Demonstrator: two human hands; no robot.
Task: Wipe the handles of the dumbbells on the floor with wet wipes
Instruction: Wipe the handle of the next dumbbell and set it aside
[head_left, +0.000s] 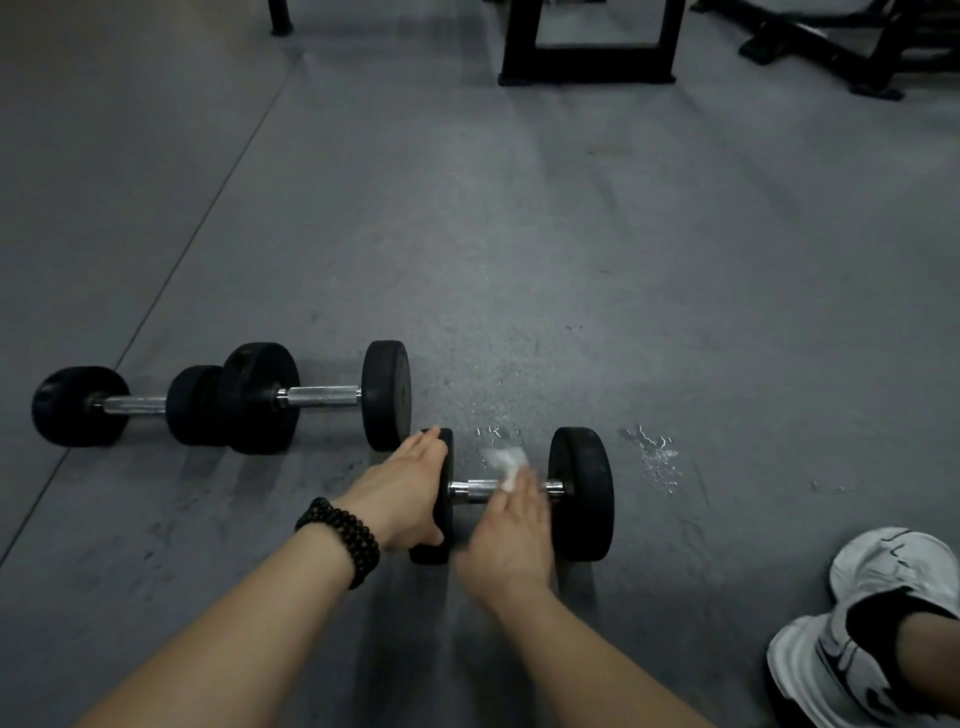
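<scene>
**Dumbbell may roll under the wiping hand**

Dumbbell (511, 491) nearest the person lies on the grey floor (519, 234), with 2 more dumbbells, a larger one (317, 397) and a smaller one (124, 405), end to end just beyond it to the left. The left hand (410, 491) grips the rim of its left weight, fingers and thumb curled round the disc. The right hand (511, 540) is blurred; it presses a white wet wipe (506, 465) onto the steel handle (475, 489), but whether its fingers wrap the bar I cannot tell.

Round weights roll easily, so if the left grip slackens a hard stroke could send the dumbbell toward the white shoe (857, 649) at the lower right. Wet droplets (657, 457) on the floor beside the right weight could let it skid. Only part of the handle is covered by the wipe, so the bare ends beside each weight may get missed. The other 2 handles look untouched.
</scene>
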